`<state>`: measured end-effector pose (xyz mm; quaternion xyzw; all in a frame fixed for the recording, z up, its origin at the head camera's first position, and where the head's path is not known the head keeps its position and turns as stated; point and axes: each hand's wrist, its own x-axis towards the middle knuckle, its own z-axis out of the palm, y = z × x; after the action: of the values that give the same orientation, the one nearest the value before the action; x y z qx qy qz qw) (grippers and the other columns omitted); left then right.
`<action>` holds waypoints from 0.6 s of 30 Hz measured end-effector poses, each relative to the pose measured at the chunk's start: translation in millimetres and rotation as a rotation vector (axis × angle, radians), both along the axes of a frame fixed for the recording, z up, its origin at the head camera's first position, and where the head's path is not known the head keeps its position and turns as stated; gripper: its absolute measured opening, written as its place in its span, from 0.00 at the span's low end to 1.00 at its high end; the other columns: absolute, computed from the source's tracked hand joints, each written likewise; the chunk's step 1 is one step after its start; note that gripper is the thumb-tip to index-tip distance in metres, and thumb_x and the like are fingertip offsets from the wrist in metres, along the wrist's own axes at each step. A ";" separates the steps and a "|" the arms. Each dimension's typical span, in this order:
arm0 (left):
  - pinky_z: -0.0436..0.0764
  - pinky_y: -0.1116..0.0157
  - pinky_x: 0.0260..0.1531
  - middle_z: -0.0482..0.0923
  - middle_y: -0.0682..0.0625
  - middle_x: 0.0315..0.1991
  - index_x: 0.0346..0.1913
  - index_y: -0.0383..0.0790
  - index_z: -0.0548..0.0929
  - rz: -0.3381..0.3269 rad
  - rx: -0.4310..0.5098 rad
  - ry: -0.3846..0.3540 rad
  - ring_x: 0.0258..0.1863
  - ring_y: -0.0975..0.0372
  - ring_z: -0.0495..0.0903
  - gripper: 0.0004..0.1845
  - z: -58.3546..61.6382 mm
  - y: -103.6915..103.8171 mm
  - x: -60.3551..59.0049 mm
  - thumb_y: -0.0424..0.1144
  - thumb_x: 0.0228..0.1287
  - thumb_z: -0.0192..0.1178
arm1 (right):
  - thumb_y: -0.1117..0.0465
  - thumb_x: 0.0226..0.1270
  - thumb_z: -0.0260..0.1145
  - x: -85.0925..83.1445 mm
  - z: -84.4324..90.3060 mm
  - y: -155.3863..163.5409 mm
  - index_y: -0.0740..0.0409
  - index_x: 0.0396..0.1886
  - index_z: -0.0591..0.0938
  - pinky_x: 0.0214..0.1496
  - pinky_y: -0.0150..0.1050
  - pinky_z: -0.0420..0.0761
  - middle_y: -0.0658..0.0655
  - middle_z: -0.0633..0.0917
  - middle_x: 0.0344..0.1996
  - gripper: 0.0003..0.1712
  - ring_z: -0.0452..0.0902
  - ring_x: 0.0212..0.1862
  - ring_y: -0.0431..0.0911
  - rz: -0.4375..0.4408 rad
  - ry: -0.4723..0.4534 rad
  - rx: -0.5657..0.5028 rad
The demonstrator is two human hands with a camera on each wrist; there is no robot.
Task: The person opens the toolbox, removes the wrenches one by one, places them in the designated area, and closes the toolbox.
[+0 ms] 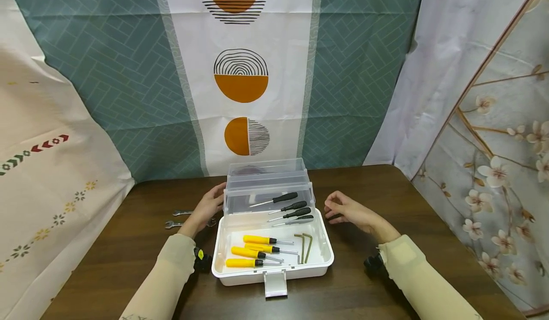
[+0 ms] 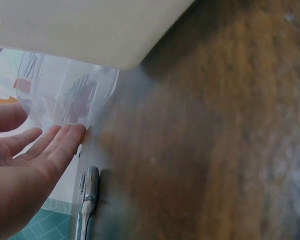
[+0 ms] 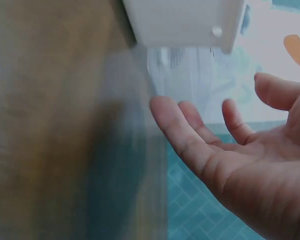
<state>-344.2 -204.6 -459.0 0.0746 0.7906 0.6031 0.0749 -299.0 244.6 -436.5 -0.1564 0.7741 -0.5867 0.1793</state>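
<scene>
A white toolbox (image 1: 320, 258) stands on the table, its clear lid (image 1: 268, 179) tipped back. Several yellow-handled screwdrivers (image 1: 243, 263) lie in its left part, beside brass-coloured hex keys (image 1: 308, 248). Toward the back, several dark-handled screwdrivers (image 1: 296, 213) overlap the rear of the box and the lid. My left hand (image 1: 208, 209) is at the left side of the lid, fingers extended with the fingertips right at its edge in the head view. To the right of the box, my right hand (image 1: 353, 214) hovers with loosely bent fingers and holds nothing.
Wrenches (image 1: 173, 225) lie on the wooden table (image 1: 141, 225) left of the box, partly hidden by my left forearm. A patterned cloth (image 1: 360, 72) hangs behind the table, with a floral cloth (image 1: 493, 205) at the right.
</scene>
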 end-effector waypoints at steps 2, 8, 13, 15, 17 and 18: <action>0.63 0.39 0.73 0.59 0.31 0.77 0.83 0.34 0.53 0.008 0.005 -0.001 0.76 0.39 0.62 0.31 -0.9 1.4 -0.4 0.40 0.86 0.46 | 0.58 0.86 0.52 -8.6 2.4 -0.3 0.68 0.60 0.64 0.63 0.55 0.81 0.73 0.72 0.57 0.17 0.76 0.60 0.67 -0.047 0.006 -0.016; 0.64 0.39 0.72 0.58 0.30 0.77 0.82 0.34 0.53 0.011 0.016 -0.008 0.76 0.39 0.61 0.30 -2.7 3.3 -0.4 0.38 0.86 0.44 | 0.59 0.87 0.48 -29.1 6.7 -11.9 0.71 0.70 0.59 0.73 0.57 0.71 0.75 0.65 0.66 0.24 0.69 0.68 0.68 -0.150 0.009 -0.073; 0.65 0.40 0.72 0.59 0.31 0.77 0.82 0.33 0.55 0.027 0.007 -0.009 0.75 0.39 0.63 0.30 -4.6 1.3 -0.5 0.40 0.86 0.46 | 0.61 0.87 0.46 -46.1 2.3 -28.9 0.74 0.77 0.56 0.78 0.59 0.62 0.76 0.60 0.75 0.29 0.59 0.76 0.68 -0.163 0.010 -0.123; 0.65 0.40 0.72 0.60 0.31 0.77 0.82 0.32 0.56 0.027 0.008 -0.007 0.75 0.40 0.64 0.30 -5.0 1.0 -0.5 0.40 0.86 0.46 | 0.62 0.87 0.45 -52.6 -0.5 -35.0 0.74 0.79 0.54 0.79 0.58 0.60 0.75 0.59 0.76 0.30 0.57 0.77 0.68 -0.160 0.000 -0.134; 0.65 0.41 0.72 0.60 0.31 0.77 0.81 0.32 0.56 0.030 0.013 -0.007 0.75 0.40 0.64 0.30 -5.3 0.4 0.0 0.40 0.86 0.46 | 0.61 0.88 0.45 -57.7 -3.0 -40.2 0.74 0.80 0.53 0.79 0.57 0.59 0.75 0.59 0.77 0.31 0.55 0.78 0.67 -0.155 -0.011 -0.130; 0.65 0.41 0.72 0.60 0.31 0.77 0.81 0.32 0.56 0.029 0.015 -0.006 0.75 0.40 0.64 0.30 -5.5 0.5 0.3 0.39 0.86 0.46 | 0.61 0.88 0.44 -59.8 -4.0 -42.4 0.74 0.80 0.53 0.80 0.57 0.58 0.75 0.58 0.77 0.31 0.54 0.79 0.67 -0.152 -0.015 -0.131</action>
<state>-343.9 -204.2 -464.4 0.0618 0.7867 0.6104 0.0682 -358.8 202.2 -440.5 -0.1044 0.7424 -0.6490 0.1297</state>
